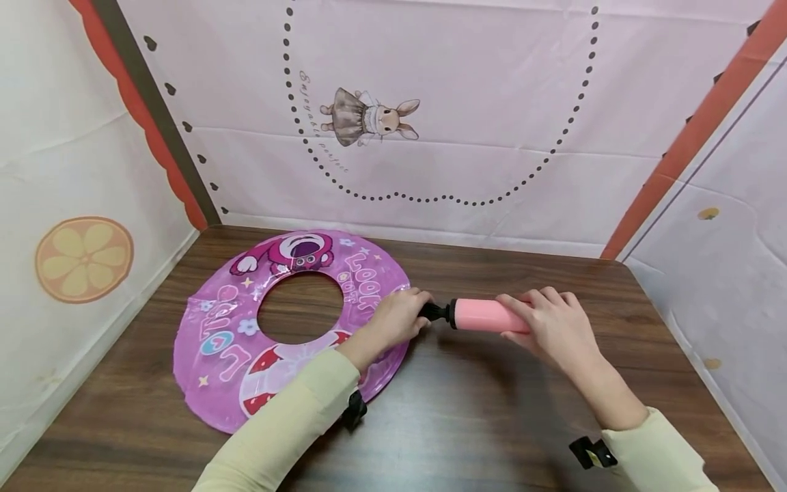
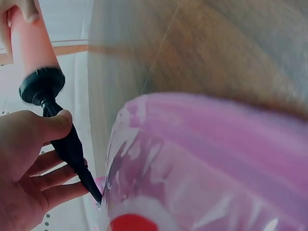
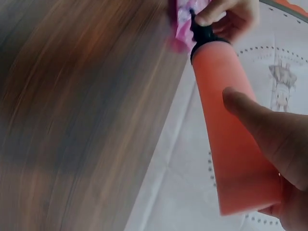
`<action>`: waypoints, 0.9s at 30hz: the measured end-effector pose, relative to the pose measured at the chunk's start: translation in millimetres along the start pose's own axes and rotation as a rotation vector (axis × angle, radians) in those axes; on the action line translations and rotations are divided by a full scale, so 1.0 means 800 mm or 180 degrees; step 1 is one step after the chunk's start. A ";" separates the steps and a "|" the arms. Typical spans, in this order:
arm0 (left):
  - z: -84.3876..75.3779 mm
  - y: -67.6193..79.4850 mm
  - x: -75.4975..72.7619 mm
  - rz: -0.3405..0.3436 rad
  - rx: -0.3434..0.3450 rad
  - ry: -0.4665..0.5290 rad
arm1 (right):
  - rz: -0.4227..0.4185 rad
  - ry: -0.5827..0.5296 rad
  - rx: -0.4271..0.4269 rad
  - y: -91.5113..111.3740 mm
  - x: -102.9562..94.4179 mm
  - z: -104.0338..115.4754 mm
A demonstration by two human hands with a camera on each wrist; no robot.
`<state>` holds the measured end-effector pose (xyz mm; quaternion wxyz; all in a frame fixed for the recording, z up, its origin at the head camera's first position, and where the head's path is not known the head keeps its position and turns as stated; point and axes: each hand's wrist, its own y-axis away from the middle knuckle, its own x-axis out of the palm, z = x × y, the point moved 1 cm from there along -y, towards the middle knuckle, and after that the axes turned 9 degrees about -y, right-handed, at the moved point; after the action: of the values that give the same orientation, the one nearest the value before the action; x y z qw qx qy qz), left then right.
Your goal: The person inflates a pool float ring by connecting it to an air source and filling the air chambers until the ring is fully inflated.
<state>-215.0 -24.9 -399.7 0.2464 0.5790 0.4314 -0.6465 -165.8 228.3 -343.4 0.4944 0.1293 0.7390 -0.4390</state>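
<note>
A purple swim ring (image 1: 203, 369) with a cartoon bear and lettering lies on the left half of the table, looking puffed with some wrinkles. Over its right edge, my left hand (image 1: 396, 318) grips the black nozzle (image 2: 70, 144) of a pink hand pump (image 1: 486, 315). In the left wrist view the thin nozzle tip meets the ring's edge, and the valve itself is hidden. My right hand (image 1: 556, 328) holds the pump's barrel toward its rear end, thumb along the side in the right wrist view. The pump is held roughly level above the table.
Dark wood-grain table (image 1: 455, 437) lies under everything. A pale printed cloth with a rabbit picture (image 1: 369, 117) hangs along the back edge, and more cloth walls stand at left and right. Black straps (image 1: 593, 453) sit at both wrists.
</note>
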 end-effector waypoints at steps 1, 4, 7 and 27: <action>0.000 -0.001 0.000 0.0029 0.0001 0.0006 | 0.0023 -0.0008 0.0006 0.004 -0.003 -0.004; -0.001 -0.003 0.001 0.0135 -0.0007 0.0005 | 0.0076 -0.0035 0.0021 0.019 -0.014 -0.018; -0.001 -0.004 0.001 0.0194 -0.0016 0.0018 | 0.0092 -0.0079 0.0095 0.036 -0.027 -0.035; -0.003 0.000 0.001 -0.0053 0.0088 -0.0130 | -0.0063 0.0145 -0.0017 0.000 0.000 -0.003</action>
<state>-213.4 -22.6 -400.7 0.2416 0.5654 0.4221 -0.6662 -167.2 230.0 -343.2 0.4734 0.1307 0.7524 -0.4389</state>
